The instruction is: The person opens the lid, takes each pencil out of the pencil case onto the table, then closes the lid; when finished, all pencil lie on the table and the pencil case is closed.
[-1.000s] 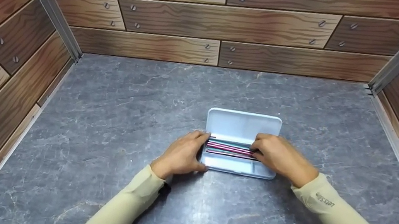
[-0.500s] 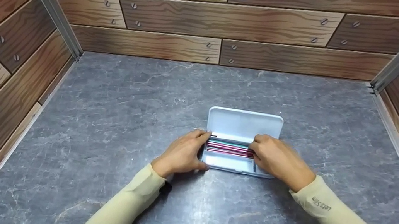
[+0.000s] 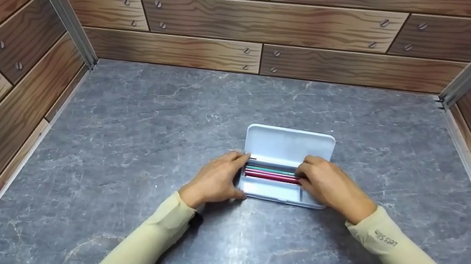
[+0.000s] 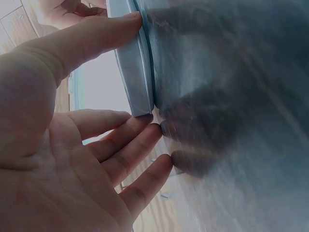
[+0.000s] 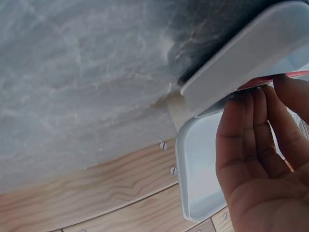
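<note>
A pale blue pencil case (image 3: pixel 271 189) lies on the grey surface, its lid (image 3: pixel 289 145) tipped up at the back. Several slim pencils (image 3: pixel 273 175), pink and teal, lie lengthwise in its rear compartment. My left hand (image 3: pixel 215 181) grips the case's left end, thumb at the front corner and fingertips at the back; the left wrist view shows this end wall (image 4: pixel 133 72) between them. Over the right end, my right hand (image 3: pixel 331 187) pinches the pencils' ends, which the fingers mostly hide in the head view. A red pencil (image 5: pixel 299 73) shows beside the thumb in the right wrist view.
The marbled grey tabletop (image 3: pixel 150 115) spreads around the case. A wood-patterned wall (image 3: pixel 214 21) stands at the back, with similar panels on the left and right. Grey metal posts (image 3: pixel 58 1) mark the corners. The case has a small divider near its front right.
The pencils have drawn into a narrower band and sit lower in the rear compartment. My right hand has shifted slightly over them. My left hand stays on the case's left end.
</note>
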A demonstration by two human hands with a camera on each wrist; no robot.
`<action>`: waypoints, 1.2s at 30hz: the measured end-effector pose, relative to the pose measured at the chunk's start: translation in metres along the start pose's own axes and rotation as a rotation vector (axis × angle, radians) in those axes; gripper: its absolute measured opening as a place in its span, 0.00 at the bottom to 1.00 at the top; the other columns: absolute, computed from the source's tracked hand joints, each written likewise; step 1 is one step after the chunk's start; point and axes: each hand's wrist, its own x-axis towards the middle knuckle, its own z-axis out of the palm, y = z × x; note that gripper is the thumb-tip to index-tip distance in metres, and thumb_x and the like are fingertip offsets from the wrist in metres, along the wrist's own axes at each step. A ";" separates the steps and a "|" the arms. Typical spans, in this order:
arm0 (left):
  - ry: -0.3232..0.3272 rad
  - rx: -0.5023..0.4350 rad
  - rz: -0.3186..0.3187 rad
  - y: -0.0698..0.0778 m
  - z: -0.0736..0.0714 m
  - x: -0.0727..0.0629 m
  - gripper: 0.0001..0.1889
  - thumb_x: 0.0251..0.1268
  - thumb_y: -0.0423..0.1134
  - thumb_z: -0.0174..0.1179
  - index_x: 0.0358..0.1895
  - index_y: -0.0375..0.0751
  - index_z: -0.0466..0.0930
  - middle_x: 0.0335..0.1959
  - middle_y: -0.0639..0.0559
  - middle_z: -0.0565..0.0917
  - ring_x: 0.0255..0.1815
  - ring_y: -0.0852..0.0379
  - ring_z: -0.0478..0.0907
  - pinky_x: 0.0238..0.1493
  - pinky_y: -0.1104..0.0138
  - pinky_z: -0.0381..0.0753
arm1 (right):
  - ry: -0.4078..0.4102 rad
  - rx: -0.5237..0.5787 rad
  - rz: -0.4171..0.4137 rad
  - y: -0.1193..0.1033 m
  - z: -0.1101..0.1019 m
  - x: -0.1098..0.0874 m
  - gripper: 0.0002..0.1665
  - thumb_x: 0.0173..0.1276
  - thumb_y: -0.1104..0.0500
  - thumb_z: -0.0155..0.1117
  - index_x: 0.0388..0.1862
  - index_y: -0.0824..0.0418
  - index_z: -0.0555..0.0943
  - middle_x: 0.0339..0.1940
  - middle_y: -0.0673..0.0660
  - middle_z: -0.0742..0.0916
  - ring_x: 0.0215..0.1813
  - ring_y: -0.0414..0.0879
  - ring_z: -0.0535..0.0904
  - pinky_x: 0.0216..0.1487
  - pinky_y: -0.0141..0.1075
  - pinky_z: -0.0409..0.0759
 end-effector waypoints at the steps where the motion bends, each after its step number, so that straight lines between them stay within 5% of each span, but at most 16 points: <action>1: 0.000 0.003 -0.001 0.000 0.000 0.000 0.55 0.58 0.45 0.85 0.87 0.36 0.65 0.81 0.40 0.76 0.82 0.39 0.75 0.83 0.44 0.76 | -0.002 -0.007 -0.008 0.000 0.000 0.000 0.04 0.70 0.69 0.77 0.41 0.64 0.92 0.36 0.57 0.88 0.35 0.49 0.85 0.39 0.47 0.91; 9: 0.004 -0.003 0.007 0.000 0.000 0.000 0.55 0.58 0.43 0.85 0.87 0.35 0.65 0.80 0.40 0.77 0.81 0.40 0.76 0.83 0.44 0.76 | 0.031 -0.105 -0.103 0.000 0.001 0.000 0.06 0.61 0.73 0.74 0.34 0.66 0.86 0.30 0.56 0.83 0.31 0.48 0.77 0.33 0.43 0.85; 18: -0.002 0.019 0.003 0.000 0.001 -0.001 0.55 0.58 0.44 0.85 0.87 0.35 0.66 0.81 0.40 0.77 0.82 0.40 0.75 0.84 0.45 0.76 | -0.047 0.035 -0.054 0.005 0.001 0.001 0.02 0.72 0.69 0.74 0.39 0.63 0.89 0.36 0.56 0.87 0.37 0.49 0.84 0.41 0.46 0.89; 24: 0.005 0.015 -0.002 0.001 0.000 0.000 0.55 0.57 0.44 0.85 0.87 0.36 0.66 0.80 0.40 0.77 0.81 0.40 0.75 0.83 0.45 0.76 | 0.035 0.116 0.012 0.009 0.003 -0.004 0.05 0.72 0.68 0.78 0.45 0.62 0.93 0.40 0.56 0.91 0.41 0.49 0.89 0.45 0.47 0.93; 36: 0.027 -0.017 -0.006 0.001 0.002 -0.001 0.47 0.53 0.44 0.88 0.77 0.40 0.76 0.70 0.43 0.84 0.73 0.43 0.82 0.77 0.47 0.81 | 0.094 0.148 -0.027 0.009 0.002 -0.011 0.08 0.68 0.71 0.80 0.43 0.62 0.95 0.39 0.55 0.93 0.40 0.49 0.91 0.45 0.46 0.94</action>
